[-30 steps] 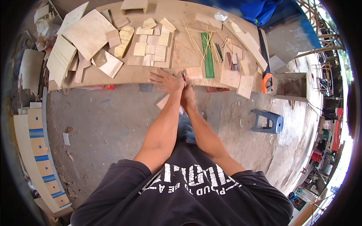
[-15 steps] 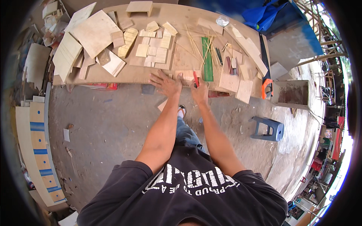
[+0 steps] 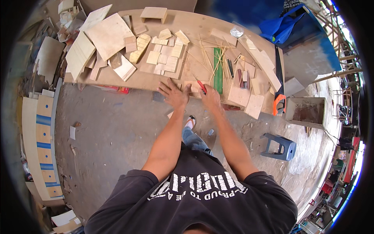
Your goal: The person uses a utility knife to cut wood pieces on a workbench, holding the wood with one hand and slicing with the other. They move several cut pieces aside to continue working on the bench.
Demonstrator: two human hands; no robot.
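At the table's near edge, my left hand (image 3: 174, 94) lies with its fingers spread. Its thumb touches the left end of a small pale wood piece (image 3: 193, 89). My right hand (image 3: 211, 96) is closed around a slim red-handled knife (image 3: 201, 86), whose thin tip points up and left over that piece. Just beyond my right hand lies a green strip (image 3: 217, 72) with thin wooden sticks (image 3: 206, 54) across and beside it. A board (image 3: 145, 67) carrying several small wood blocks (image 3: 171, 61) sits farther left.
Larger wood panels (image 3: 109, 37) are heaped on the table's left. To the right are wood offcuts (image 3: 239, 95), dark pens (image 3: 230, 68) and a handsaw with an orange handle (image 3: 279, 104). A blue stool (image 3: 282, 148) stands on the floor, below an open box (image 3: 306, 111).
The knife has tilted farther left, and my right hand has turned with it slightly to the right. My left hand stays by the wood piece. The whole view has shifted a little.
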